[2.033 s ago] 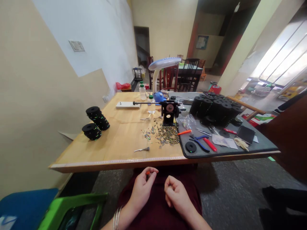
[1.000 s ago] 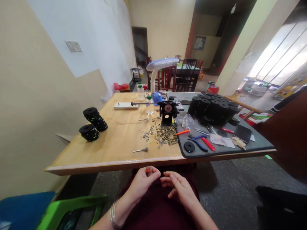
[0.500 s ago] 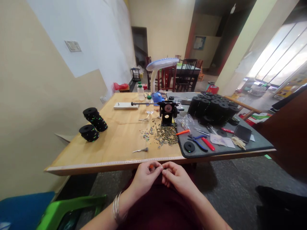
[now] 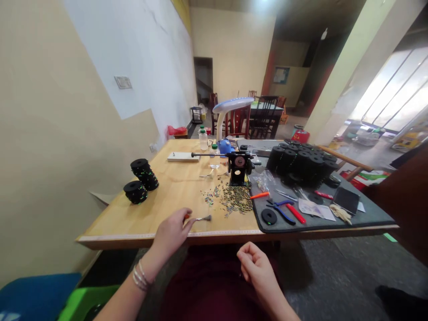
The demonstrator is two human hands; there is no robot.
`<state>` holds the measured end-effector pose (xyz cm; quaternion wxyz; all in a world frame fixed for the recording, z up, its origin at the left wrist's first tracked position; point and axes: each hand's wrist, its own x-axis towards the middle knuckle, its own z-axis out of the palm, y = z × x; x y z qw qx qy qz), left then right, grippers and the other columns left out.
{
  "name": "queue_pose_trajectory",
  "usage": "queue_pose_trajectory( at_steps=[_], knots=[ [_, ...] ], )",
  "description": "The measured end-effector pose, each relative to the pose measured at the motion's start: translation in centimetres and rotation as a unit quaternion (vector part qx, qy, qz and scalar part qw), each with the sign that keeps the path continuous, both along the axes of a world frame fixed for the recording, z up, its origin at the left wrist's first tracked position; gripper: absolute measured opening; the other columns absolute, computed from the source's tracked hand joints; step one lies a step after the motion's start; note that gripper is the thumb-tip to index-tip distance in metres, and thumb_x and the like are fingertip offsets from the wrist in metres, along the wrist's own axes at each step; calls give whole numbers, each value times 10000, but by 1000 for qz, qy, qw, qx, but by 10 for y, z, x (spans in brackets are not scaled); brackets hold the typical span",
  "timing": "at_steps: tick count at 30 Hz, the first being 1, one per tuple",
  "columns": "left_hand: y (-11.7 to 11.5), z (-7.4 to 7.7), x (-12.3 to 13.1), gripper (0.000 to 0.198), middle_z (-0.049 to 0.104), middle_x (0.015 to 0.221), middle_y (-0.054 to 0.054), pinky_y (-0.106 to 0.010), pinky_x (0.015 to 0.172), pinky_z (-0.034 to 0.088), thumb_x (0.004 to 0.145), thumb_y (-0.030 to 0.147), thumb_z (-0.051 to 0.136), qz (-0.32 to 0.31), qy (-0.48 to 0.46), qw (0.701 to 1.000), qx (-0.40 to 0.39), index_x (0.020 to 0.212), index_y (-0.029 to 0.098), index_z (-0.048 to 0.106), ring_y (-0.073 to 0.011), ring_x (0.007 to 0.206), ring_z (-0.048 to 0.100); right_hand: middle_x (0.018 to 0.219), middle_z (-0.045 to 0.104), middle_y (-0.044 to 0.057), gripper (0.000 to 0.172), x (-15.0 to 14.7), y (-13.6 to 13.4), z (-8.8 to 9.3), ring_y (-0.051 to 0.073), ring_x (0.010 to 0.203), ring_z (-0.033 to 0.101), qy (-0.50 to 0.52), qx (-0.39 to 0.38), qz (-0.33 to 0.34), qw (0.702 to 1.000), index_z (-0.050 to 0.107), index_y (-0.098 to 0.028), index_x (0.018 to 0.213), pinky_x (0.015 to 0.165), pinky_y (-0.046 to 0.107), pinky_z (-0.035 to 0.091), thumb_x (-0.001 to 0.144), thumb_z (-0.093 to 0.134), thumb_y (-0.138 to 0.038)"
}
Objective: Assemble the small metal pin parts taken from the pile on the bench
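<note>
I log the left hand [image 4: 173, 232] at the desk [image 4: 157, 196] edge, fingertips pinching a small orange bit [image 4: 186, 217] against the slim metal tool [image 4: 203, 218]; glinting loose beads [image 4: 234, 198] lie at two o'clock; the right hand [image 4: 254, 264] is curled in a loose fist over maroon cloth [image 4: 207, 285].
</note>
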<state>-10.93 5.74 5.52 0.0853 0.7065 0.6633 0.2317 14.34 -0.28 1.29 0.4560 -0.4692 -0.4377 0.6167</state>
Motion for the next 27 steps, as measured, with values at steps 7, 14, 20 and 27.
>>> queue_pose_trajectory(
  at_steps=[7, 14, 20, 27],
  knots=[
    [25, -4, -19, 308, 670, 1084, -153, -375, 886, 448, 821, 222, 556, 9, 124, 992, -20, 1106, 119, 610, -272, 1020, 597, 347, 297, -148, 419, -5, -6, -13, 25, 329, 168, 17, -11, -25, 999, 474, -188, 717, 360, 176, 105, 739, 643, -571],
    [11, 0, 21, 286, 555, 1299, -156, -487, 1006, 315, 787, 172, 592, -51, 94, 991, 81, 1068, 162, 643, -341, 1229, 401, 327, 320, -150, 423, -8, -6, -22, 18, 292, 161, 44, -46, -33, 997, 473, -202, 750, 314, 143, 118, 724, 661, -580],
    [28, -14, 40, 161, 650, 928, -134, -437, 862, 413, 777, 72, 487, -84, 2, 996, 42, 735, 157, 617, -288, 967, 527, 627, 641, -14, 412, -7, -7, -18, 8, 314, 302, 50, -34, -30, 998, 507, -185, 764, 299, 136, 195, 738, 657, -567],
    [-1, -22, 52, 118, 558, 663, 3, -269, 592, 440, 853, 250, 474, -111, -238, 964, -39, 771, 180, 522, -147, 601, 525, 498, 486, -76, 436, -7, -8, -13, 13, 359, 317, 54, -51, -72, 995, 540, -170, 723, 332, 120, 190, 675, 716, -565]
  ],
)
